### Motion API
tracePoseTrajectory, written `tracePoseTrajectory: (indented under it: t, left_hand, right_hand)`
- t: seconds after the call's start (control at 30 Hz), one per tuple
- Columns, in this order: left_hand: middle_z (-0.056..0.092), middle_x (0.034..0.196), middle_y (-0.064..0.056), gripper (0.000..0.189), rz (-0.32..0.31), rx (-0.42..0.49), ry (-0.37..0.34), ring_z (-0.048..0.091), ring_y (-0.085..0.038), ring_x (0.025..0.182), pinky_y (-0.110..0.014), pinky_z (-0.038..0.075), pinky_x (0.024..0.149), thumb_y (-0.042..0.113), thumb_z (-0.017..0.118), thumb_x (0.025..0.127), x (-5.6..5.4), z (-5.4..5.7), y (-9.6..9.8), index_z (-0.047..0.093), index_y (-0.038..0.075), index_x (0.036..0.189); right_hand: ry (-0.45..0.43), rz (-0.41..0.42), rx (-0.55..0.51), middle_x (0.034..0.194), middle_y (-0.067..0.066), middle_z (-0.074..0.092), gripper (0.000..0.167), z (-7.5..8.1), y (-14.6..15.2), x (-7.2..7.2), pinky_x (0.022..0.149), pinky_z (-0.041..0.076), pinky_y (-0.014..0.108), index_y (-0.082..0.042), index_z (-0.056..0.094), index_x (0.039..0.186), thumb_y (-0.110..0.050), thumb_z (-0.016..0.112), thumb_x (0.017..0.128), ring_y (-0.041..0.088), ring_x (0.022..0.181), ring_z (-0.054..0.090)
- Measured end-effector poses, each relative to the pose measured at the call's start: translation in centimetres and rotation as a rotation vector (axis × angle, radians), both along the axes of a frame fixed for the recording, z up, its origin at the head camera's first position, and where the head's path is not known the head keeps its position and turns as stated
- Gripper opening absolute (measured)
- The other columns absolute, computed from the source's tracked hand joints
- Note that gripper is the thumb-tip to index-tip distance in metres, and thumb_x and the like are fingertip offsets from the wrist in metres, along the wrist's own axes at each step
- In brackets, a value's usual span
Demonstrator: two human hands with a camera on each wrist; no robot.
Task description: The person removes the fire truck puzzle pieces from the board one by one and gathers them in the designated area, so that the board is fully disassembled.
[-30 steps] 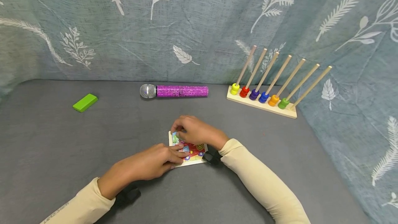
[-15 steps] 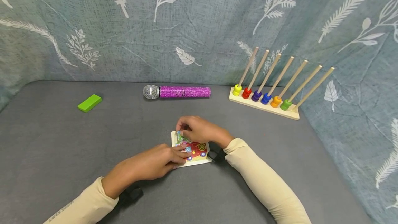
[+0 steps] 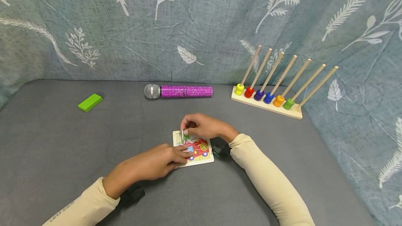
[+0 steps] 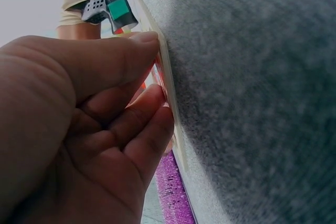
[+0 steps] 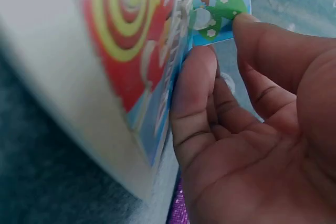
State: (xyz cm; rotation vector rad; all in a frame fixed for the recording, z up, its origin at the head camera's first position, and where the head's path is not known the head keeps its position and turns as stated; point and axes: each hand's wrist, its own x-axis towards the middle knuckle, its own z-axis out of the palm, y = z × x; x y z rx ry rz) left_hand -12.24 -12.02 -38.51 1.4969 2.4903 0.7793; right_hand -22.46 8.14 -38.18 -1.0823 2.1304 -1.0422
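A small wooden jigsaw puzzle (image 3: 208, 159) lies on the grey table before me, its picture showing a red vehicle with a pale frame around it. My right hand (image 3: 205, 126) pinches a blue and green puzzle piece (image 5: 223, 11) between thumb and fingers. That piece stands tilted up at the far left corner, where bare tray shows beside it. Fingers of my left hand (image 3: 158, 162) rest on the picture's left part and cover some of it. Seen from the left wrist, the thumb touches the edge of the puzzle board (image 4: 169, 77).
Behind the puzzle lies a purple glittery microphone (image 3: 186, 91). A green block (image 3: 90, 102) is at the far left. At the back right stands a wooden bead stand (image 3: 267, 105) with upright rods and coloured beads. A patterned cloth (image 3: 194, 27) hangs behind the table.
The puzzle piece in my right hand has tipped from nearly flat to upright, baring the tray's corner. My right hand has shifted slightly right; the left hand stays on the puzzle.
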Motion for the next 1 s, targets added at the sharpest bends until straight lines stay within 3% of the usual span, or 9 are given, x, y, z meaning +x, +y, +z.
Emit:
tracePoseTrajectory:
  t: [0.6, 1.0]
  left_hand:
    - [0.064, 0.125, -0.009, 0.03, 0.019, -0.002, -0.018, 0.055, -0.031, 0.122, -0.045, 0.047, 0.095, -0.01, 0.061, 0.087, 0.0, 0.0, 0.0, 0.073, 0.002, 0.112]
    - [0.065, 0.124, -0.009, 0.029, 0.019, 0.009, -0.015, 0.056, -0.031, 0.121, -0.046, 0.048, 0.095, -0.01, 0.061, 0.087, 0.0, -0.1, 0.0, 0.073, 0.001, 0.11]
  right_hand:
    - [-0.176, -0.043, -0.125, 0.086, 0.005, 0.06, 0.005, -1.0, 1.1, -0.9, 0.071, 0.047, 0.025, 0.004, 0.059, 0.1, 0.001, 0.056, 0.096, 0.012, 0.077, 0.055]
    - [-0.194, -0.084, -0.187, 0.09, 0.01, 0.061, 0.009, -0.4, 1.2, -0.6, 0.078, 0.055, 0.035, 0.009, 0.057, 0.103, 0.004, 0.053, 0.097, 0.016, 0.08, 0.061]
